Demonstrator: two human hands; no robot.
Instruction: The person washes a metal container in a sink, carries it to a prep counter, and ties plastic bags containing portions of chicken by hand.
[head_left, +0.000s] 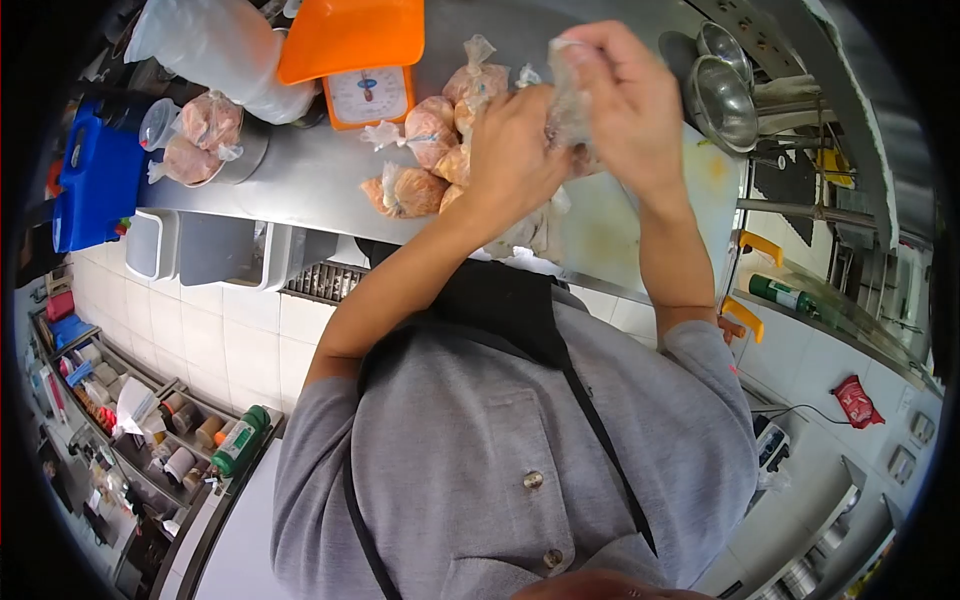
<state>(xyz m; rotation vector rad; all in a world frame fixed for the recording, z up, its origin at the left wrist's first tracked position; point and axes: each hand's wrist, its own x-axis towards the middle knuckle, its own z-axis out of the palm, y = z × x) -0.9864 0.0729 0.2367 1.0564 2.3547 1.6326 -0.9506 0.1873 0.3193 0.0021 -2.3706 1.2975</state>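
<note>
My right hand (pixel 630 110) pinches the gathered top of a clear plastic bag (pixel 570 95). Below it, my left hand (pixel 515 155) closes round the same bag lower down; the bag's contents are mostly hidden behind my fingers. Several knotted bags of pinkish-orange food (pixel 430 130) lie beside my left hand on the steel counter (pixel 310 180). Loose clear plastic (pixel 535 235) lies below my hands, at the edge of a stained pale cutting board (pixel 610 225).
An orange scale (pixel 368 97) with an orange tray (pixel 355 38) stands at the back. More filled bags (pixel 205 135) sit in a metal pot (pixel 250 155) at left, near a blue jug (pixel 95 175). Metal bowls (pixel 722 100) are at right; grey bins (pixel 220 250) stand below the counter.
</note>
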